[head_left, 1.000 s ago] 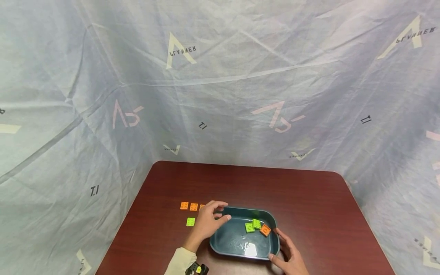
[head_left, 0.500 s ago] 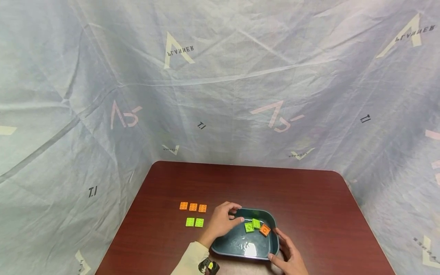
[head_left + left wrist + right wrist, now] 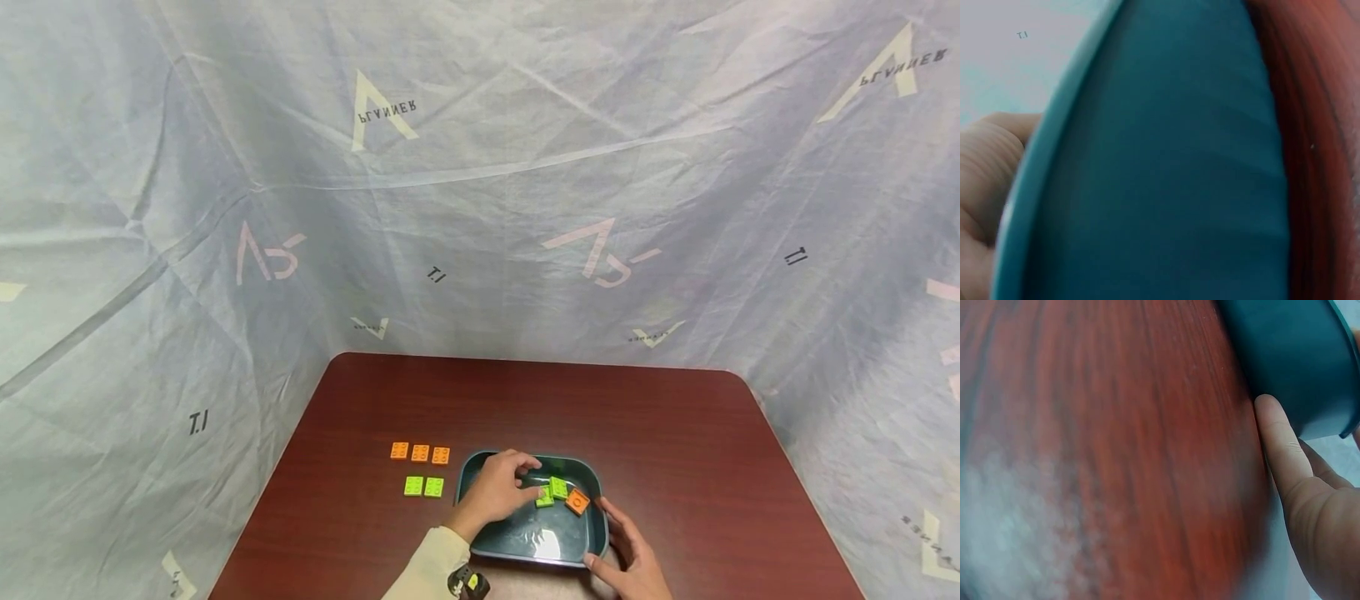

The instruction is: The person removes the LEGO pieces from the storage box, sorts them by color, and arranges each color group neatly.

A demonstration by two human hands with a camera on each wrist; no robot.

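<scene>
In the head view a dark teal plastic tray [image 3: 517, 542] stands at the table's front. Inside its right half lie a green toy brick [image 3: 545, 498], a second green toy brick [image 3: 558, 487] and an orange toy brick [image 3: 577, 502]. My left hand [image 3: 498, 490] is over the tray, its thumb tip overlapping the nearer green brick; whether they touch is unclear. My right hand [image 3: 636, 558] holds the tray's right end, thumb at the front corner and fingers along the outer side. The right wrist view shows a finger [image 3: 1282, 444] of it against the outer wall.
Left of the tray, three orange bricks [image 3: 420, 453] form a row on the brown table [image 3: 600, 408]. Nearer, a green brick [image 3: 413, 486] and another green brick [image 3: 433, 487] lie side by side. A grey printed sheet [image 3: 495, 208] hangs behind the table.
My left hand has moved right, from the tray's left edge to the bricks inside, uncovering the rows on the table. My right hand has stayed at the tray's right end.
</scene>
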